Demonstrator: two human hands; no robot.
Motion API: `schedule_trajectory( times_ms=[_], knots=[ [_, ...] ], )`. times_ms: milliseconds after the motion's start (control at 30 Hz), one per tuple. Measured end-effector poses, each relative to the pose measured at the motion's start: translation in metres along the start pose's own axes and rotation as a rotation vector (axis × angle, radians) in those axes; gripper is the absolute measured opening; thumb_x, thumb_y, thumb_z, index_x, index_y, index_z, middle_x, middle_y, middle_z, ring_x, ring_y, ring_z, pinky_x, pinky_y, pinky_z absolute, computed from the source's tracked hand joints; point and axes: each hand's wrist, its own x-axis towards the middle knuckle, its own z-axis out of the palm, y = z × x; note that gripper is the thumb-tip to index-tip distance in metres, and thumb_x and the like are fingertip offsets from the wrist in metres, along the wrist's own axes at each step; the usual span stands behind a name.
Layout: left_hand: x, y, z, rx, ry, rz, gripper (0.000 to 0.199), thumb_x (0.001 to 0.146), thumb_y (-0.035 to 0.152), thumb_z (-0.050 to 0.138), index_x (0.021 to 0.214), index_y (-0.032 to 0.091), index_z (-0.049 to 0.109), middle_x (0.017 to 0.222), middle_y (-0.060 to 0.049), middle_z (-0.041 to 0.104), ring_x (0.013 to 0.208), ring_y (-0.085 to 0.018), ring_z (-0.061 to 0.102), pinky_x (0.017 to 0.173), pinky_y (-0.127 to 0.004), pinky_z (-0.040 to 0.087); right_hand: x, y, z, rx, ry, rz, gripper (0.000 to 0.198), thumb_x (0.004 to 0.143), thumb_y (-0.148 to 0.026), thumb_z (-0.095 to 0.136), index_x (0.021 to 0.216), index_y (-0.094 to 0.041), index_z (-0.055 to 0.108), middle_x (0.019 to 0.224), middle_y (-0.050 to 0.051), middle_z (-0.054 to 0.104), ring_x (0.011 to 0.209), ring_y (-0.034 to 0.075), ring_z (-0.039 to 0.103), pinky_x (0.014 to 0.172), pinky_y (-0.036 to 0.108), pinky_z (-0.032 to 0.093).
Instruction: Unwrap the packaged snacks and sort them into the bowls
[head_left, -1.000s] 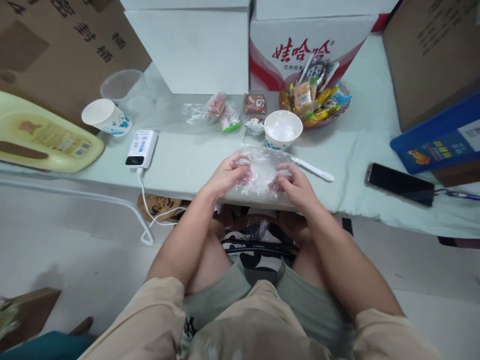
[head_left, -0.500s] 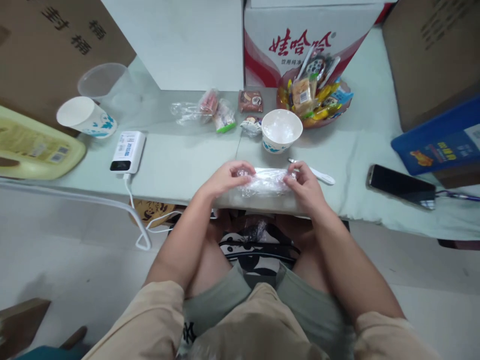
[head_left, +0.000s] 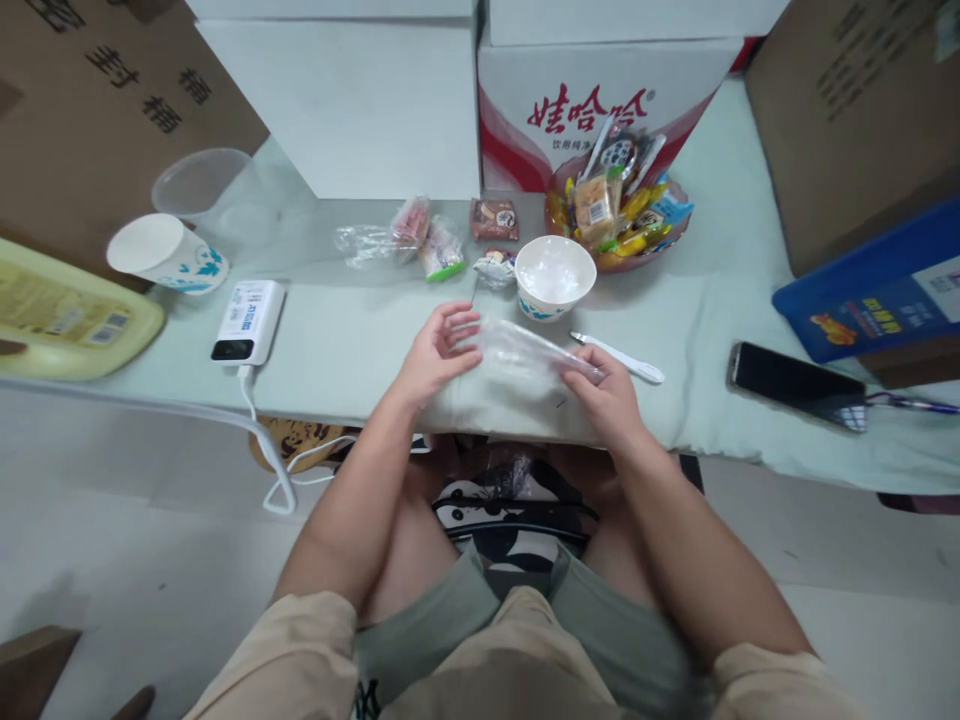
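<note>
Holding the plastic above the desk, in front of the cup, the right hand pinches one end; the left hand has fingers spread beside the other, contact unclear. Apply light, even tension to avoid creasing.

The clear plastic film looks thin, glossy and creased, the tablecloth matt, softly rumpled fabric, both paper cups smooth, the phone screen glossy, and the leftmost carton matt brown cardboard.
</note>
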Motion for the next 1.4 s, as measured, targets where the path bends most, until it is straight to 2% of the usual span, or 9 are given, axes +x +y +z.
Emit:
schedule_trajectory(
  times_ms=[100,300,400,567,700,867,1000,1200,1400],
  knots=[
    [-0.005,-0.001,0.012,0.197,0.199,0.042,0.028,0.077,0.04,0.075,0.087,0.02,0.058,0.079,0.0,0.062,0.08,-0.014,0.062,0.077,-0.026,0.051,-0.005,-0.004,0.002,-0.152,0.173,-0.181,0.025,0.076,-0.036,0.063,0.066,-0.026,0.042,0.095,0.005,0.071,0.091,0.023,0.063,0.088,0.039,0.047],
    [-0.01,-0.007,0.043,0.075,-0.218,0.008,0.073,0.064,0.054,0.084,0.124,0.021,0.059,0.126,-0.011,0.064,0.116,-0.025,0.061,0.097,-0.035,0.049,-0.017,-0.005,0.021,0.018,-0.163,-0.183,0.026,0.084,-0.043,0.062,0.073,-0.026,0.046,0.1,0.006,0.073,0.094,0.025,0.067,0.086,0.04,0.05],
    [-0.009,-0.002,0.045,0.056,-0.238,-0.009,0.065,0.072,0.062,0.077,0.119,0.018,0.066,0.116,-0.011,0.069,0.109,-0.025,0.064,0.095,-0.034,0.05,-0.015,-0.003,0.028,0.141,-0.199,-0.089,0.028,0.085,-0.052,0.062,0.083,-0.025,0.056,0.084,0.002,0.068,0.077,0.021,0.063,0.074,0.035,0.051],
    [-0.005,0.002,0.043,0.038,-0.272,-0.056,0.05,0.074,0.062,0.074,0.09,0.015,0.072,0.092,-0.006,0.069,0.088,-0.019,0.064,0.081,-0.03,0.05,-0.008,0.003,0.032,0.12,0.159,-0.007,0.038,0.076,-0.054,0.072,0.097,-0.025,0.058,0.088,0.001,0.063,0.079,0.018,0.06,0.071,0.03,0.05],
    [-0.002,-0.001,0.043,-0.095,-0.335,-0.148,0.052,0.063,0.055,0.084,0.091,0.016,0.063,0.077,0.001,0.061,0.071,-0.013,0.058,0.068,-0.024,0.045,-0.012,0.003,0.028,0.172,-0.011,0.062,0.05,0.064,-0.053,0.08,0.099,-0.026,0.055,0.088,0.0,0.062,0.079,0.019,0.06,0.069,0.031,0.051],
    [0.004,0.003,0.035,-0.154,-0.267,-0.05,0.048,0.066,0.05,0.082,0.09,0.018,0.056,0.091,-0.002,0.062,0.083,-0.013,0.06,0.077,-0.026,0.045,0.004,-0.026,-0.007,-0.145,0.141,-0.044,0.031,0.073,-0.045,0.07,0.074,-0.024,0.047,0.065,-0.004,0.051,0.059,0.014,0.047,0.057,0.029,0.041],
    [0.006,0.009,0.028,-0.103,-0.264,-0.045,0.037,0.073,0.048,0.073,0.084,0.018,0.056,0.08,0.0,0.059,0.076,-0.012,0.056,0.072,-0.027,0.043,0.057,-0.067,-0.025,-0.721,0.315,-0.178,0.016,0.079,-0.034,0.062,0.079,-0.022,0.052,0.071,0.001,0.055,0.07,0.019,0.052,0.066,0.032,0.044],
    [0.006,0.012,0.024,-0.085,-0.271,-0.02,0.029,0.075,0.046,0.066,0.078,0.017,0.057,0.071,0.001,0.058,0.07,-0.013,0.055,0.069,-0.028,0.042,0.131,-0.088,0.016,-1.518,-0.143,0.053,0.03,0.076,-0.019,0.066,0.105,-0.012,0.07,0.106,0.019,0.069,0.103,0.033,0.063,0.085,0.038,0.048],
    [0.003,0.014,0.021,-0.087,-0.319,0.004,0.028,0.076,0.045,0.064,0.074,0.018,0.058,0.068,0.0,0.058,0.068,-0.013,0.055,0.07,-0.029,0.044,0.154,-0.094,0.027,-1.51,-0.517,0.337,0.04,0.076,-0.032,0.071,0.113,-0.017,0.073,0.097,0.012,0.073,0.083,0.028,0.069,0.074,0.036,0.053]
  ],
)
